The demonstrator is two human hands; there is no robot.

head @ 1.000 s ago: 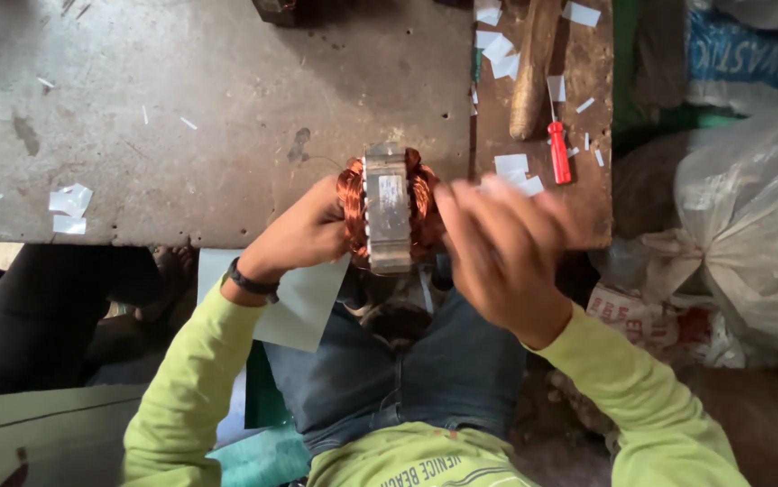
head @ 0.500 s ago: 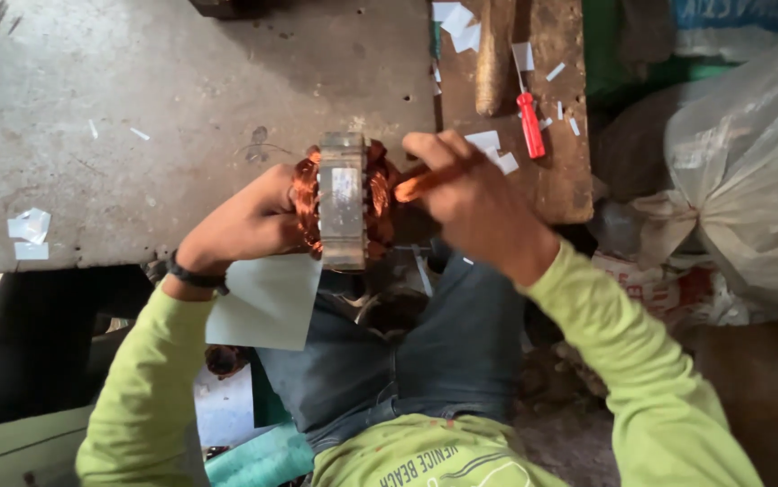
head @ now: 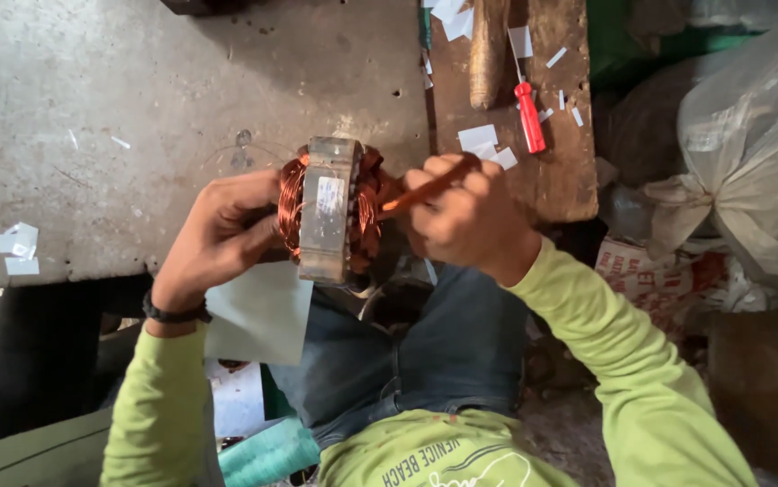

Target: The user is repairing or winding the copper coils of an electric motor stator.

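Head view showed us our left hand (head: 217, 236) clasping the motor stator (head: 330, 209) at centre frame, just over the grey surface (head: 136, 108) edge. Our right hand (head: 470, 216) held an orange stick (head: 425, 187) in a tight grip, its tip touching the copper winding. Open room lay upper left; a red screwdriver (head: 529, 115) lay on the wooden board (head: 569, 171) at upper right, plastic sacks (head: 750, 153) beyond.

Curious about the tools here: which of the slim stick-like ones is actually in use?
The orange stick in the right hand, its tip against the copper-wound stator. The red-handled screwdriver and wooden handle lie untouched on the board.
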